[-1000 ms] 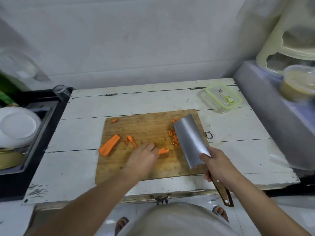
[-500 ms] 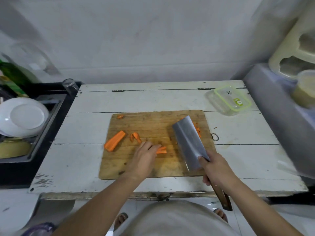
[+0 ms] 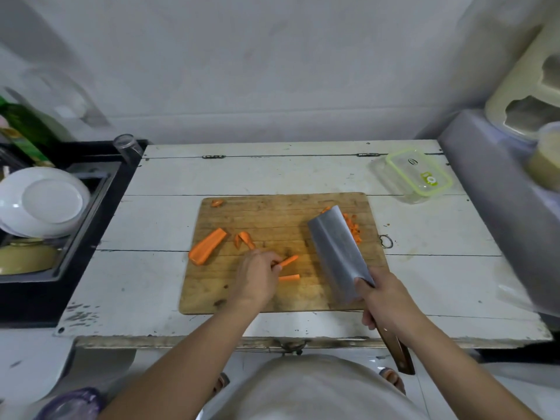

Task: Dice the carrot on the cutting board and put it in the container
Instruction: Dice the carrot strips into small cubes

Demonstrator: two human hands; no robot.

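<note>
The white painted plank table (image 3: 212,183) carries a rectangular wooden cutting board (image 3: 272,219) near its front edge, with bare planks to the board's left and behind it. A clear plastic container with a green-rimmed lid (image 3: 415,174) sits at the table's back right corner, well apart from the board, lid seemingly on.

The broad steel cleaver with a dark wooden handle (image 3: 336,253) lies tilted over the board's right half, the right hand (image 3: 385,301) clenched round its handle. A large carrot half (image 3: 207,246) rests by the board's left edge; two small wedges (image 3: 244,239) lie beside it, a scrap (image 3: 217,203) at the back left corner, diced bits (image 3: 353,228) by the right edge.

The left hand (image 3: 256,275) pinches one thin carrot strip (image 3: 288,261); another strip (image 3: 289,277) lies just beside it.

The strips are thin and may roll under the blade, bringing fingertips near the edge. Dice close to the right edge could spill onto the table.
</note>
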